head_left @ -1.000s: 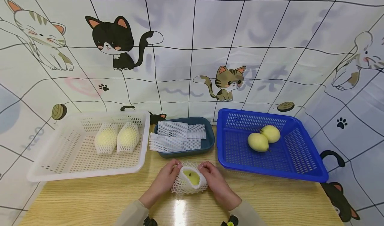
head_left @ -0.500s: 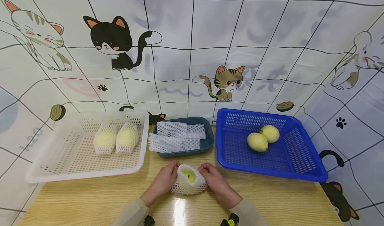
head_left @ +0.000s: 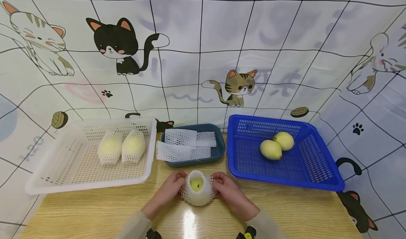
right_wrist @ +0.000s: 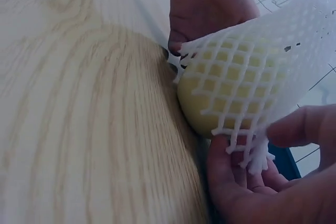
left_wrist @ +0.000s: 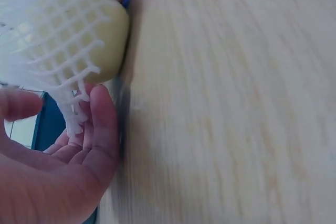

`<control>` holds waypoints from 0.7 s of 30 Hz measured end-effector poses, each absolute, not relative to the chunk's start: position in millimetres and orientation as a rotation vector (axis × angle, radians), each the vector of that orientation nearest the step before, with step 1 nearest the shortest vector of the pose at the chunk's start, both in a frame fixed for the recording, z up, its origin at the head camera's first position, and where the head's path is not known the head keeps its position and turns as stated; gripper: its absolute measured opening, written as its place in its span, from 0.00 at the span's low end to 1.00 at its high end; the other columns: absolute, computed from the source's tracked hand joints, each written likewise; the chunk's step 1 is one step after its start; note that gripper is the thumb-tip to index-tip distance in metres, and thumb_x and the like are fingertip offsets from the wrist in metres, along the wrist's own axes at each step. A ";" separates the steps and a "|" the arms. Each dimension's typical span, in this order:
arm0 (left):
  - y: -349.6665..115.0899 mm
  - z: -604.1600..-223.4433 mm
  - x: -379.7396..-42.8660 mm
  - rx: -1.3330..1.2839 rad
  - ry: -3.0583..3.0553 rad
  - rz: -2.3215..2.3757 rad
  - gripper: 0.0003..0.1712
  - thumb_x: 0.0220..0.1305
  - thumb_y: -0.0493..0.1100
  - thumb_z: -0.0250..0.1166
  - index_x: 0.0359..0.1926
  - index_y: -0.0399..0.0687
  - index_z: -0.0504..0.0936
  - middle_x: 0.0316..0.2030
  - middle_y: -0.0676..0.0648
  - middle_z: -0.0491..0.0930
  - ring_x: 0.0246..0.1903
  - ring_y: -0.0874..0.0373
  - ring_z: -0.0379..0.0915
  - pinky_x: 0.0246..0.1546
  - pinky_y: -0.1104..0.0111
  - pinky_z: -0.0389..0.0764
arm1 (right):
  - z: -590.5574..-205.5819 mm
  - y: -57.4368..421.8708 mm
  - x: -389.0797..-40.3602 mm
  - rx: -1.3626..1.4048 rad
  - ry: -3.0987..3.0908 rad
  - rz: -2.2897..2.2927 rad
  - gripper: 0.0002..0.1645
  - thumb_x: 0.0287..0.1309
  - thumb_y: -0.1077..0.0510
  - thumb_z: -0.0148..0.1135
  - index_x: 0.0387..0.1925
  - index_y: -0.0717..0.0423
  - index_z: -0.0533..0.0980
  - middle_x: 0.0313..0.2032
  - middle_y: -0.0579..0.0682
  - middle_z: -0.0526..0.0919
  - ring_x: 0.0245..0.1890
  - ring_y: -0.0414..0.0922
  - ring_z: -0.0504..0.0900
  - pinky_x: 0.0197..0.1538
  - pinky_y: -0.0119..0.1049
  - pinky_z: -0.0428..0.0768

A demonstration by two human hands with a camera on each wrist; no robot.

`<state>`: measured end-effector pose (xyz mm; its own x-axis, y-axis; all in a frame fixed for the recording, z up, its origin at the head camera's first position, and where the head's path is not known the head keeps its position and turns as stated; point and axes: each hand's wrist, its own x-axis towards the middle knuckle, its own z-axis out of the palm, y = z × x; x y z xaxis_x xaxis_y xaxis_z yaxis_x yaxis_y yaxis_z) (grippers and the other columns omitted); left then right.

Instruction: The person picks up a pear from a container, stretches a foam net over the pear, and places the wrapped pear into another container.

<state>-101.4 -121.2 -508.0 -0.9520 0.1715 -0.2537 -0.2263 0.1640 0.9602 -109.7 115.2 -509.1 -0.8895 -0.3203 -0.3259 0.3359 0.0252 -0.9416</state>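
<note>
A yellow-green pear [head_left: 197,185] stands on the table inside a white foam net sleeve [head_left: 200,197], its stem end showing through the sleeve's open top. My left hand [head_left: 171,187] is at the sleeve's left side. In the left wrist view its curled fingers [left_wrist: 105,124] hold the lower edge of the net, while the thumb stands apart. On the other side, my right hand [head_left: 229,190] has curled fingers [right_wrist: 223,166] under the net's lower edge and its thumb against the mesh. The pear's bare base shows below the net in both wrist views.
A white basket [head_left: 92,186] at left holds two netted pears [head_left: 133,146]. Behind my hands, a dark teal tray [head_left: 219,151] holds several flat foam nets [head_left: 184,151]. Two bare pears [head_left: 271,149] lie in the blue basket [head_left: 285,184] at right. A cat-print cloth hangs behind.
The pear has gone from tilted to more upright, and the sleeve's opening now stands up around its top. Both hands have shifted from the sleeve's upper rim down to its sides.
</note>
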 end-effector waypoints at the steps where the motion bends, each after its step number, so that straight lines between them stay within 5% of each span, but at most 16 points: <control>1: -122.4 -507.8 -100.7 -0.034 2.108 1.873 0.24 0.66 0.35 0.54 0.61 0.29 0.67 0.38 0.43 0.76 0.28 0.55 0.73 0.29 0.60 0.83 | -509.1 116.4 -109.6 -0.017 1.875 -1.901 0.27 0.57 0.68 0.55 0.60 0.71 0.66 0.41 0.52 0.79 0.38 0.42 0.76 0.39 0.33 0.77; 14: -129.8 -514.0 -99.5 0.127 2.102 1.852 0.38 0.53 0.23 0.59 0.68 0.26 0.64 0.39 0.43 0.72 0.32 0.56 0.74 0.31 0.66 0.83 | -506.3 124.9 -113.9 -0.380 2.185 -1.641 0.40 0.57 0.70 0.59 0.72 0.68 0.62 0.42 0.55 0.78 0.37 0.43 0.76 0.38 0.30 0.76; 21: -130.8 -514.0 -97.8 0.215 2.402 1.638 0.35 0.47 0.23 0.63 0.62 0.29 0.72 0.38 0.41 0.73 0.26 0.58 0.70 0.26 0.68 0.81 | -507.6 124.5 -115.3 -0.534 2.403 -1.442 0.34 0.56 0.72 0.59 0.66 0.57 0.73 0.42 0.53 0.81 0.34 0.43 0.75 0.35 0.32 0.75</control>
